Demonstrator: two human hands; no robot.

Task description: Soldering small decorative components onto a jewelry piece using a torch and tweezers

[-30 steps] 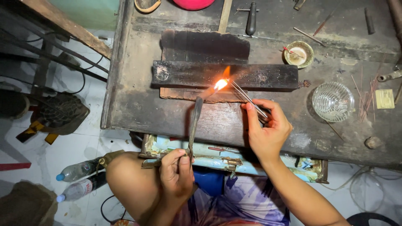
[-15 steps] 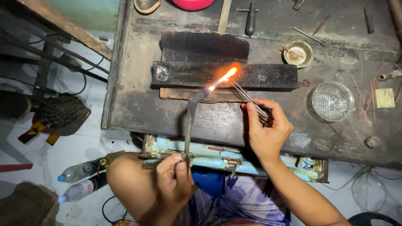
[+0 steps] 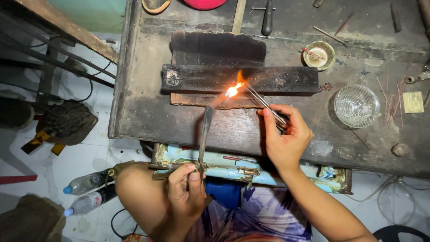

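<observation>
a torch [image 3: 205, 134] is gripped in the left hand [image 3: 186, 192], its flame [image 3: 232, 91] played on a charred block [image 3: 239, 79]. tweezers [image 3: 266, 104] are pinched shut in the right hand [image 3: 284, 136] at the flame. a glass bowl [image 3: 356, 105] and small dish [image 3: 319, 55] are seen well apart on the workbench [image 3: 148, 112].

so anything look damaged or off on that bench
The dark block under the flame looks charred, with pale burn spots near both ends. Thin rods lie scattered loose beside the glass bowl. Left hand holds the torch, right hand the tweezers.
</observation>
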